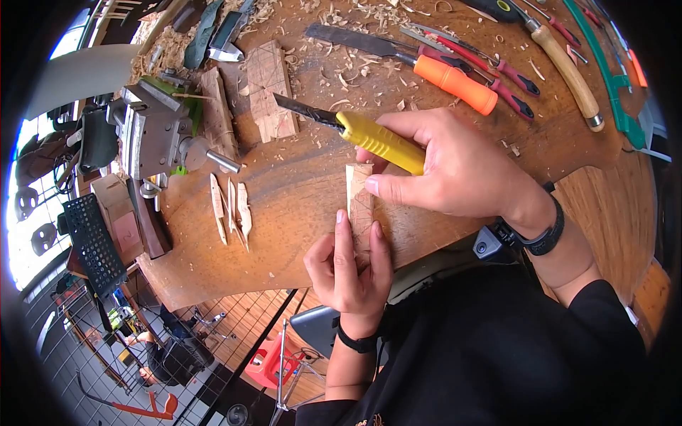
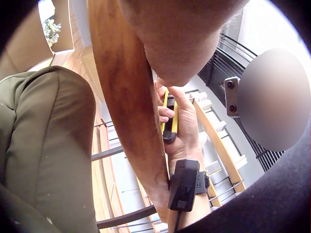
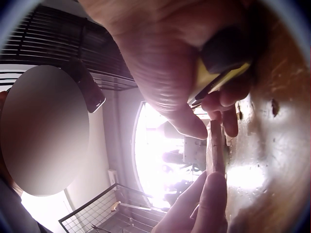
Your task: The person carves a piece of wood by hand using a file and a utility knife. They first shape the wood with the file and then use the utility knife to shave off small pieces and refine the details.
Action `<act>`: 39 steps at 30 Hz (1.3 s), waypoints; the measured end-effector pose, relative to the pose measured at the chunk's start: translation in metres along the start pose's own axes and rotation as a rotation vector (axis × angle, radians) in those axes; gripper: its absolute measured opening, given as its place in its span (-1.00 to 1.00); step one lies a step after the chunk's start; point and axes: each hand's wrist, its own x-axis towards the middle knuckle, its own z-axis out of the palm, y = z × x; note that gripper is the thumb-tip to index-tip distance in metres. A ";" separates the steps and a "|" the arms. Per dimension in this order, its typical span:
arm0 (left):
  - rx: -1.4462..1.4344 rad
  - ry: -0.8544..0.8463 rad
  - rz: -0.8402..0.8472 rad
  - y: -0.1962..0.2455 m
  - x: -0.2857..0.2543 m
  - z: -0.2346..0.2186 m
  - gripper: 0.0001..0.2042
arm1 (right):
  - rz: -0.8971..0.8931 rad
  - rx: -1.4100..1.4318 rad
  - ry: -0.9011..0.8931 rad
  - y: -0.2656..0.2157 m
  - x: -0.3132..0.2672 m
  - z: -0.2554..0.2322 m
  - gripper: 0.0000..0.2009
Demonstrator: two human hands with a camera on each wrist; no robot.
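Observation:
My left hand (image 1: 349, 277) grips the lower part of a small wood block (image 1: 361, 202) over the near part of the bench. A pale cut face and pencil lines show on the block. In my right hand (image 1: 458, 167) is a yellow utility knife (image 1: 383, 144), its dark blade extended and pointing up-left, away from the block. The right thumb lies at the block's upper end. From the right wrist view, the block (image 3: 216, 148) stands between both hands' fingers. The left wrist view shows the right hand (image 2: 187, 121) round the knife (image 2: 170, 119); the block is hidden there.
Wood slivers (image 1: 245, 213) lie left of my hands. Beyond are a marked board (image 1: 270, 92), an orange-handled file (image 1: 455, 84), a wooden-handled tool (image 1: 566, 67) and scattered shavings. A metal vise (image 1: 160, 128) stands at the left. The bench edge (image 1: 213, 295) runs close to my body.

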 end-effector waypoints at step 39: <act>-0.117 0.095 -0.045 0.003 0.014 0.013 -0.64 | 0.060 -0.240 0.104 -0.010 -0.010 0.004 -0.74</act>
